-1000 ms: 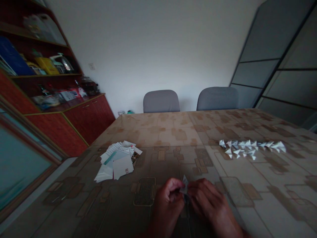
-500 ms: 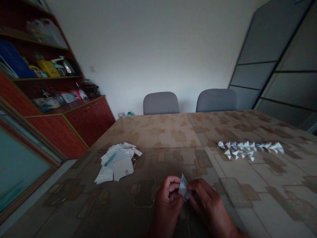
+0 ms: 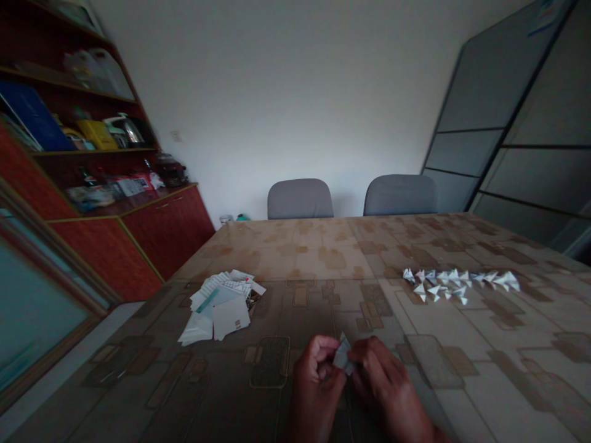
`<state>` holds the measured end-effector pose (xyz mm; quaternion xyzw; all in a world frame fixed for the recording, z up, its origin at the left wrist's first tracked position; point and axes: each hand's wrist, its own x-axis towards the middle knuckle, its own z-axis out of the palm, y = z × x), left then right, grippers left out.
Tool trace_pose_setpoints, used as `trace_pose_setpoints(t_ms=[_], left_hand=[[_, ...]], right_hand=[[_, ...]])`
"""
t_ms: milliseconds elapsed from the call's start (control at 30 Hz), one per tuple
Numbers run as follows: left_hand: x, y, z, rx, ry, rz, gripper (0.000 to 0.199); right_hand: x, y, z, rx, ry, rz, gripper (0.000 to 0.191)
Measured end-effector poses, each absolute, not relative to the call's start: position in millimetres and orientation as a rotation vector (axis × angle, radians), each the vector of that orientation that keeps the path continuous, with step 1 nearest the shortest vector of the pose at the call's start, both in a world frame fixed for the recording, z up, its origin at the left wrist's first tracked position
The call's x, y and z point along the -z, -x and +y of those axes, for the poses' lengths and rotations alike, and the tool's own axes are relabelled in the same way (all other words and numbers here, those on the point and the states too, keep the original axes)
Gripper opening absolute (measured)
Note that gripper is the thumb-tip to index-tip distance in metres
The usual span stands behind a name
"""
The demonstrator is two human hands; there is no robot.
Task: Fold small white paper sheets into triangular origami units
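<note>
Near the front edge of the table, a small folded paper piece (image 3: 342,357) stands between both hands, its pointed tip upward. My left hand (image 3: 318,375) pinches it from the left with thumb and fingers. From the right, my right hand (image 3: 381,375) has its closed fingertips on the paper's other edge. A loose pile of flat paper pieces (image 3: 231,314) lies to the left. Rows of small folded pointed paper pieces (image 3: 457,278) stand on the right part of the table.
The patterned table (image 3: 323,246) fills the foreground. Two grey chairs (image 3: 300,198) stand behind its far edge. A red cabinet (image 3: 168,227) with shelves of household items is at the left, and grey sliding doors (image 3: 466,144) are at the right.
The view has tilted slightly upward, so the scene sits lower. My fingers have shifted slightly around the folded paper, which now leans a little more.
</note>
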<state>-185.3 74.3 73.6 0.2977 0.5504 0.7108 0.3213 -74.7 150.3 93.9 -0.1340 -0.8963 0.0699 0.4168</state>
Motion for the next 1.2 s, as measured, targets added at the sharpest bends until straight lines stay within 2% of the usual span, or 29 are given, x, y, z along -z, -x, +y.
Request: trace_pose_setpoints(t_ms=[200, 433, 800, 967, 1200], left_hand=[[-83, 184, 70, -1.869, -0.8, 1.367, 0.022], [-81, 184, 74, -1.871, -0.784, 1.418, 0.016], [-78, 182, 72, -1.826, -0.76, 1.462, 0.032], [-72, 181, 73, -1.788, -0.796, 1.537, 0.027], [-82, 189, 62, -1.721, -0.804, 1.398, 0.029]], right_hand=[[-93, 71, 151, -0.075, 0.276, -2.247, 0.022], [-92, 75, 153, -0.128, 0.418, -2.296, 0.019], [-93, 73, 152, -0.078, 0.366, -2.305, 0.025], [-95, 75, 154, -0.078, 0.4, -2.332, 0.027], [-98, 74, 153, -0.34, 0.478, -2.272, 0.024]])
